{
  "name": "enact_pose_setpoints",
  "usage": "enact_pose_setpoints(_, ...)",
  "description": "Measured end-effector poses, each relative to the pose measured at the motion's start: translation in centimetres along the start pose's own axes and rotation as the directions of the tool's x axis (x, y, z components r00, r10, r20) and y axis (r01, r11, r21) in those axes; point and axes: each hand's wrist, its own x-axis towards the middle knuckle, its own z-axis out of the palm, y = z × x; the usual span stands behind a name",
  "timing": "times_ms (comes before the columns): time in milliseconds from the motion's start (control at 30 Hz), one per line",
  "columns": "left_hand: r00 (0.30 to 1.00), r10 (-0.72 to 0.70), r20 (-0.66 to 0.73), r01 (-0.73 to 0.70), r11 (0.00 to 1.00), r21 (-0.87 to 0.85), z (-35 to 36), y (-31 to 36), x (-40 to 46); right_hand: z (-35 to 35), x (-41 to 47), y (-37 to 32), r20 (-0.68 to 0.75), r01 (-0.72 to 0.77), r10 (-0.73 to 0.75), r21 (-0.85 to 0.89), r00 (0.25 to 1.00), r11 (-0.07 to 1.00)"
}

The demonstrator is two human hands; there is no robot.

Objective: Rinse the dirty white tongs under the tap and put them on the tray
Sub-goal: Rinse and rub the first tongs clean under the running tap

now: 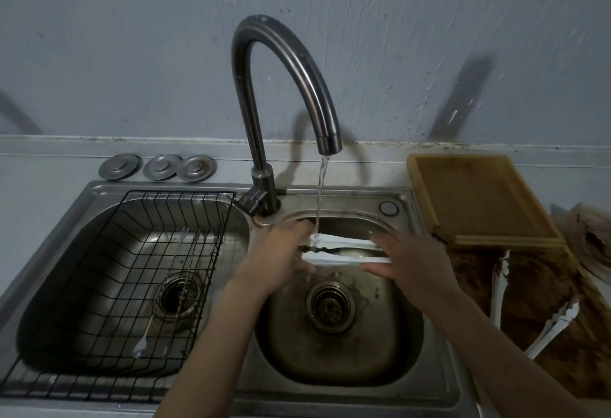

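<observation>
White tongs (pixel 344 249) lie across the right sink basin (pixel 340 335), held level between my two hands. My left hand (pixel 281 255) grips their left end, where the stream from the tap (pixel 287 86) lands. My right hand (pixel 410 262) holds the right end, fingers wrapped over both arms. A wooden tray (pixel 476 199) sits on the counter right of the sink. Two more dirty white tongs (pixel 496 288) (pixel 555 328) lie on a brown soiled surface to the right.
A black wire rack (pixel 132 285) fills the left basin, with a fork and thin metal utensils (pixel 172 288) in it. Three round metal lids (pixel 158 166) sit behind the sink. The grey wall stands close behind the tap.
</observation>
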Motion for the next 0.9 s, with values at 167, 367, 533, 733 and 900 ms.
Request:
enact_pose_setpoints(167, 0.998, 0.006, -0.064, -0.006, 1.000, -0.004, 0.1, 0.3, -0.1, -0.4, 1.9, -1.1, 0.038, -0.085, 0.079, 0.206, 0.996, 0.975)
enact_pose_setpoints(367, 0.961, -0.025, -0.277, 0.032, 0.999, 0.024, 1.0, -0.6, -1.8, 1.7, 4.9, -3.0, -0.022, -0.272, 0.367, 0.631, 0.930, 0.726)
enact_pose_setpoints(533, 0.928, -0.191, -0.320, 0.123, 0.968, -0.220, 1.6, -1.3, -3.3, 4.2, 5.3, -5.3, 0.122, -0.289, 0.338, 0.814, 0.933, 0.505)
enact_pose_setpoints(733, 0.902, -0.212, -0.376, 0.144, 0.969, -0.200, 1.7, -1.5, -3.5, 4.5, 5.3, -6.2, 0.048, -0.229, 0.303, 0.771, 0.952, 0.595)
enact_pose_setpoints(900, 0.917, -0.157, -0.366, 0.095, 0.979, -0.182, 2.4, -1.3, -3.5, 4.3, 5.2, -6.5, 0.066, -0.234, 0.319, 0.819, 0.945, 0.524)
